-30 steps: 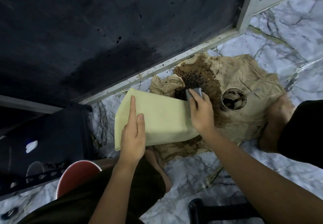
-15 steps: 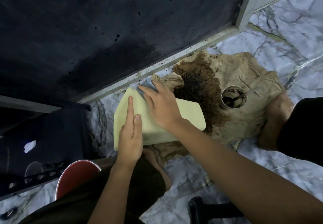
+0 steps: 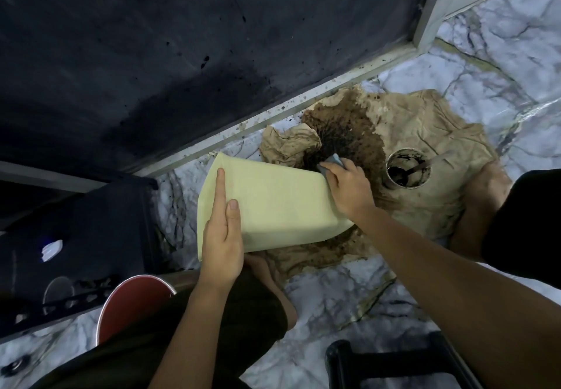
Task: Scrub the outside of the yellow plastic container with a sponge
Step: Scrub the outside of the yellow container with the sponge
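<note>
Okay, white marble-patterned floor [image 3: 334,312] with a stained brown crumpled cloth [image 3: 440,133] on it; the pale yellow rectangular plastic container [image 3: 279,200] lies tilted on its side over the cloth's left edge. Left hand [image 3: 223,237] holds it near the rim, index finger and thumb straight along its upper side, other fingers hidden. Right hand [image 3: 349,188] grips a small blue-grey sponge [image 3: 332,161] against the container's far base corner, near a small round tin of dark paste [image 3: 408,170].

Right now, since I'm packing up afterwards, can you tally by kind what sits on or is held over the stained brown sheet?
Yellow plastic container: 1
Sponge: 1
Round tin of dark paste: 1
Utensil in the tin: 1
Total: 4
</note>
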